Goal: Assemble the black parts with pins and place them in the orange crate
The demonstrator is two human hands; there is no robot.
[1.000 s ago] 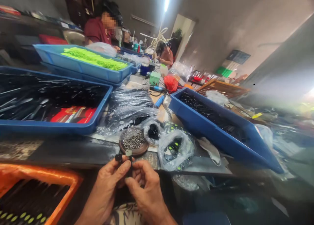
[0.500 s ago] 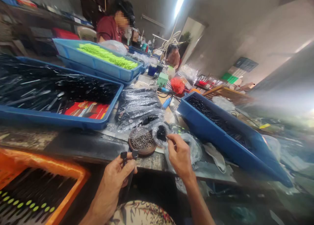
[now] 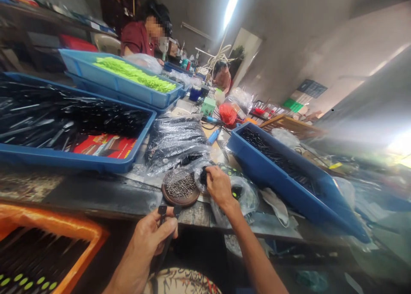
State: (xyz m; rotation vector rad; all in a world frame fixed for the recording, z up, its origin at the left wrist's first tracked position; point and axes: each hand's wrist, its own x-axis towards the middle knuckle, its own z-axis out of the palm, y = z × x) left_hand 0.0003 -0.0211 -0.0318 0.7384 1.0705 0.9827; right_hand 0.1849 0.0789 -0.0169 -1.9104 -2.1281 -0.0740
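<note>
My left hand is closed on a black two-pronged part, whose square ends stick up above the fingers. At the table's edge, my right hand reaches into a small clear bag of black pieces. Its fingertips are bent down among the pieces, and whatever they pinch is hidden. Just left of that bag is a round brown dish of small metal screws. Behind them lies a large clear bag of black parts. Another open plastic bag lies under my right wrist.
Blue bins of black parts stand left and right. A light blue bin holds green pieces. An orange crate is at lower left. A blue-handled tool lies mid-table. A person sits at the far side.
My right hand has moved left and forward, from the small bag's edge onto the black pieces. My left hand still holds the black part. The view has shifted slightly.
</note>
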